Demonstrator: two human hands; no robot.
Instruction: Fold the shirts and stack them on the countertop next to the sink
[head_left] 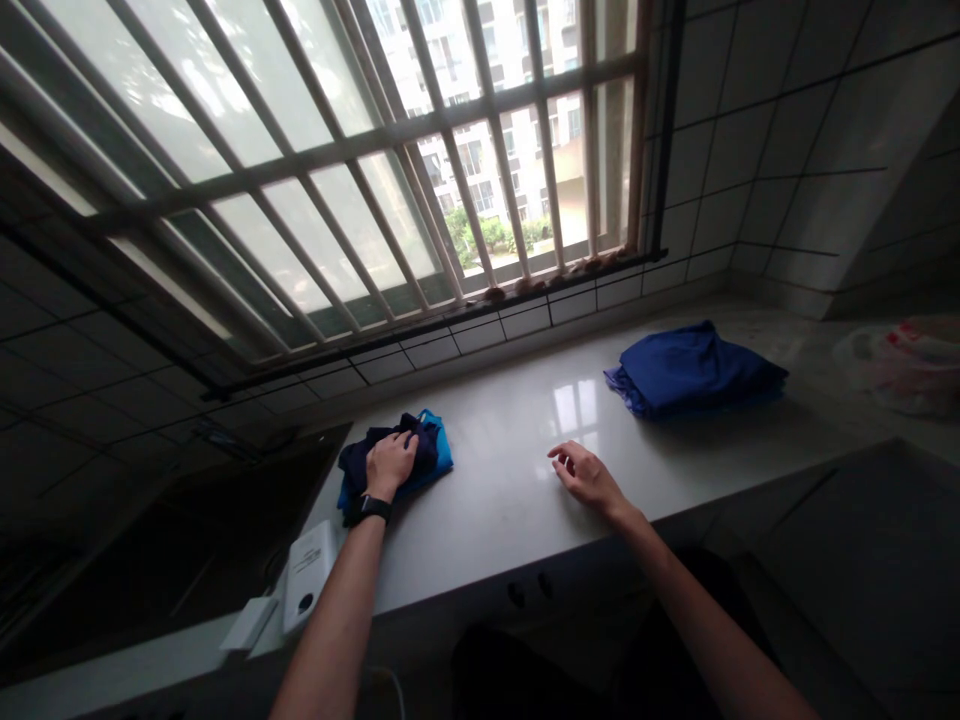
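My left hand (390,465) lies on a crumpled navy cloth (360,465), its fingers gathered into the fabric. Under the navy cloth shows a bright blue cloth (439,450). A black watch band (373,509) circles my left wrist. My right hand (589,480) rests on the white stone countertop (495,500), fingers loosely apart and holding nothing. The nearest thing to it is a folded royal blue garment (694,370), which lies farther right and does not touch it.
A white rectangular device (307,575) and a small white object (247,622) sit at the near counter edge. A dark recessed basin (187,530) lies to the left. A barred window (337,180) and tiled wall back the counter, with a plastic bag (900,365) at right.
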